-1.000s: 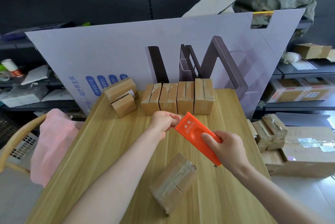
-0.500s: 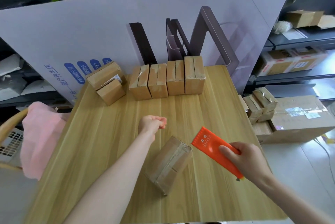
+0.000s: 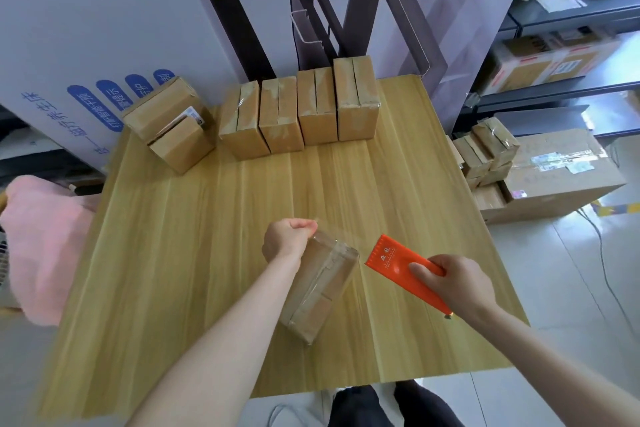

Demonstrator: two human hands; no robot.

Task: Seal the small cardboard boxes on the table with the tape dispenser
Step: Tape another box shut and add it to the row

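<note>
One large white board (image 3: pixel 104 28) is leaning behind the tabletop (image 3: pixel 207 236), six small boxes (image 3: pixel 317 115) lining the far edge. Nearer, the left hand (image 3: pixel 289 239), its grip curled, is touching the taped box (image 3: pixel 322 288) at its far end, pinching I cannot tell what. The right hand (image 3: pixel 453 283) is wrapping its grip round the orange tape dispenser (image 3: pixel 391 258) beside it.

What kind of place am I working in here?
Most likely a packing or shipping stockroom. Small cardboard boxes stand in a row on a wooden table, metal shelves hold labelled cartons, and more taped parcels are stacked on the floor.
</note>
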